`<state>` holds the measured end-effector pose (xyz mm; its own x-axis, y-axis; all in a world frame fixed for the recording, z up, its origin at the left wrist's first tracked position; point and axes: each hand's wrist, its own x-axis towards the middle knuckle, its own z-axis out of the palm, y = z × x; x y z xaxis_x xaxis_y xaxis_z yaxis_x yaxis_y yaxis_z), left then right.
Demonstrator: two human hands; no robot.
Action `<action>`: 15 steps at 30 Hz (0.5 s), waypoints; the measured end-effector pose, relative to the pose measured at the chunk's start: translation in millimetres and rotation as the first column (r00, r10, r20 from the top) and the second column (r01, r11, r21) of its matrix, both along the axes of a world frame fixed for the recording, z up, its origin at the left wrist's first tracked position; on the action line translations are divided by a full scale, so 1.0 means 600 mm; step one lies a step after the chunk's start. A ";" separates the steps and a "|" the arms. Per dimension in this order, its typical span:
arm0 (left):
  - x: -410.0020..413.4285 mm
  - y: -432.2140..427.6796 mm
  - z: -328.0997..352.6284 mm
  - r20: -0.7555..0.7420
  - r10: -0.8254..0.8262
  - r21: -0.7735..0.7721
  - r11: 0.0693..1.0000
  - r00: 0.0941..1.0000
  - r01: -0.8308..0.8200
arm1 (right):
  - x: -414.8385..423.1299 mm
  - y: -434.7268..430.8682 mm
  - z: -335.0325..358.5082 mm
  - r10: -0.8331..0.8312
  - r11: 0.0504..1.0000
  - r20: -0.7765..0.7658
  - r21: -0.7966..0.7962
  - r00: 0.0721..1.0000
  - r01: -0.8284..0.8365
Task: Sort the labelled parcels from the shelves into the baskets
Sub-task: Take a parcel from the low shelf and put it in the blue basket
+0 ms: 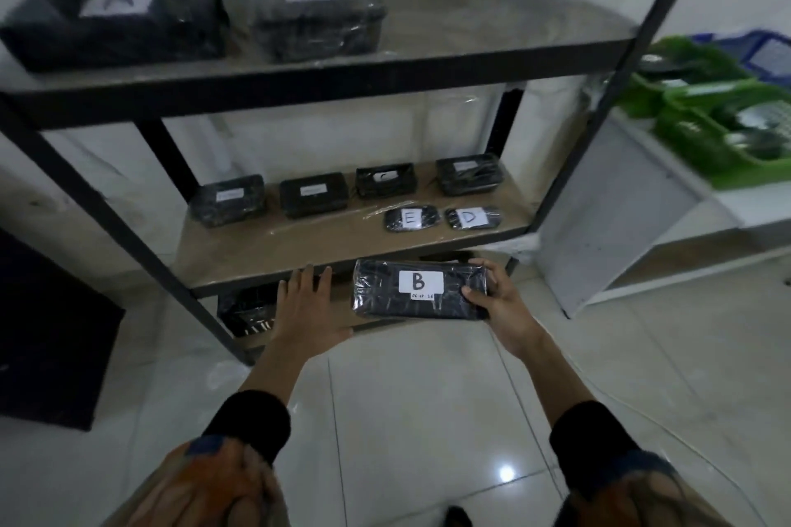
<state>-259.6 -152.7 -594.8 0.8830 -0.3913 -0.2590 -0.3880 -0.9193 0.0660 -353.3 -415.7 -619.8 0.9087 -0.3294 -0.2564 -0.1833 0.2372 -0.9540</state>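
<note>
From the head camera: a person's right hand (498,304) grips the right end of a black wrapped parcel marked B (421,289), thumb on top and fingers curled round the far edge. It holds the parcel in front of the rack's lowest level. The left hand (306,304) is spread flat with straight fingers just beside the parcel's left end, and holds nothing. On the middle shelf (299,248) six parcels wait, among them those marked E (411,218) and D (472,217). More lie on the top shelf (492,34), and one dark bundle (246,308) sits low behind the left hand. The green baskets (702,133) stand well apart on a white unit (620,205) at the right. Their contents are too blurred to read. By this showing, most of the sorting is yet to be done.
</note>
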 end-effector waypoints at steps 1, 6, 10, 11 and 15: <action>-0.011 -0.014 0.014 0.007 -0.022 0.015 1.000 1.000 0.022 | -0.016 -0.013 0.013 -0.020 1.000 0.012 -0.001 1.000 0.020; -0.067 -0.115 0.064 0.051 -0.103 0.045 0.994 0.993 0.101 | -0.097 -0.102 0.069 -0.092 0.995 0.051 0.046 0.994 0.090; -0.112 -0.230 0.094 0.083 -0.159 0.038 0.987 0.984 0.156 | -0.163 -0.210 0.102 -0.116 0.993 0.058 0.032 0.992 0.114; -0.125 -0.262 0.100 0.087 -0.173 0.032 0.985 0.981 0.171 | -0.180 -0.243 0.108 -0.128 0.992 0.061 0.030 0.990 0.126; -0.178 -0.397 0.121 0.093 -0.212 -0.032 0.976 0.973 0.216 | -0.248 -0.371 0.144 -0.176 0.984 0.082 0.034 0.981 0.174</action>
<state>-366.6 -390.8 -522.5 0.7964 -0.5824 -0.1631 -0.5814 -0.8115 0.0588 -502.1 -638.2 -533.7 0.8564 -0.4792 -0.1921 -0.0559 0.2839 -0.9572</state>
